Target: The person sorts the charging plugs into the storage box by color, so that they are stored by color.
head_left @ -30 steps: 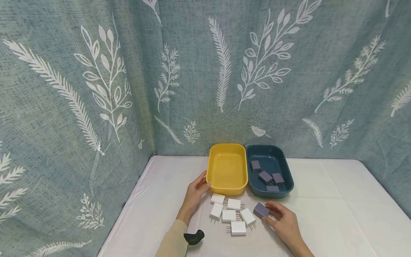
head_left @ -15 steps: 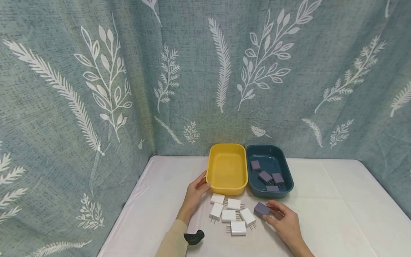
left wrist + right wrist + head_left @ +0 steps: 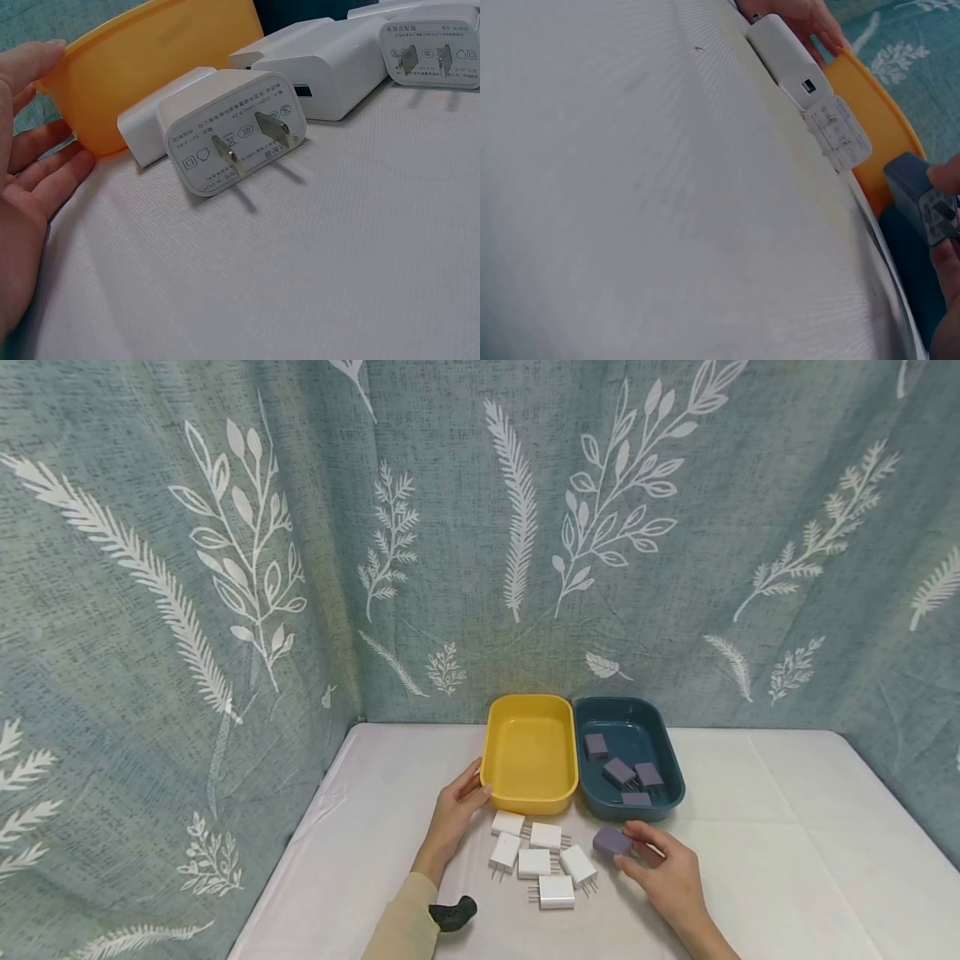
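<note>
Over on the left, the left hand curls about the near corner of the yellow tray, thumb at the rim, probably steadying it. In front, six white plugs lie loose. Beside it, the blue tray, four purple plugs inside! And before that, the right hand reaches inward, thumb and fingers pinching a fifth plug, prongs turned palmward, likely for purchase on its smooth sides.

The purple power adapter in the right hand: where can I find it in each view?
Head: the purple power adapter is low and right of centre, pinched by the right hand.
Left wrist: not in this picture.
Right wrist: near the right edge, about mid-height.
Shared landmark: the yellow tray.
</note>
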Available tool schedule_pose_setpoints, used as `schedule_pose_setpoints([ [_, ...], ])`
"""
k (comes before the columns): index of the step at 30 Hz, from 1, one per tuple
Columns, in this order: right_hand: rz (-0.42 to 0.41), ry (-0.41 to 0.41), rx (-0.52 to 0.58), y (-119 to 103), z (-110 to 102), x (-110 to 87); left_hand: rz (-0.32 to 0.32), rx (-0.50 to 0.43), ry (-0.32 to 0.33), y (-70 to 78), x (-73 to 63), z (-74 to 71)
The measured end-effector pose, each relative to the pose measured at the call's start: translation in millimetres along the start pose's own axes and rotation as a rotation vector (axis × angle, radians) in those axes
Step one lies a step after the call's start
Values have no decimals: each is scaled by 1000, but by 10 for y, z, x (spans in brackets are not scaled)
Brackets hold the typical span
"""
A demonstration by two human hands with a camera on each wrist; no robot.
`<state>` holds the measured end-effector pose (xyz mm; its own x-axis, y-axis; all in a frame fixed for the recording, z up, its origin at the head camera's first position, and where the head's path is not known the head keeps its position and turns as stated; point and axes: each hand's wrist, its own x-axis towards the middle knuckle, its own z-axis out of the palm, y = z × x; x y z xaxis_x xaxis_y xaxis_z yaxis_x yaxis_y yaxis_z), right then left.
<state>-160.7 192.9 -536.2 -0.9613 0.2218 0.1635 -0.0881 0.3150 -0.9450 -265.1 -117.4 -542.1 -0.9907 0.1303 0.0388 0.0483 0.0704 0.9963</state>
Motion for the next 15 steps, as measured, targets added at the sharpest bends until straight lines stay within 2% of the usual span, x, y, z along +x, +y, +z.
schedule_pose_setpoints([
  [7,-37,-17,12,-30,22,18,7,18,33,-44,16,4],
  [15,-92,0,10,-62,18,39,25,40,20,-46,13,-1],
])
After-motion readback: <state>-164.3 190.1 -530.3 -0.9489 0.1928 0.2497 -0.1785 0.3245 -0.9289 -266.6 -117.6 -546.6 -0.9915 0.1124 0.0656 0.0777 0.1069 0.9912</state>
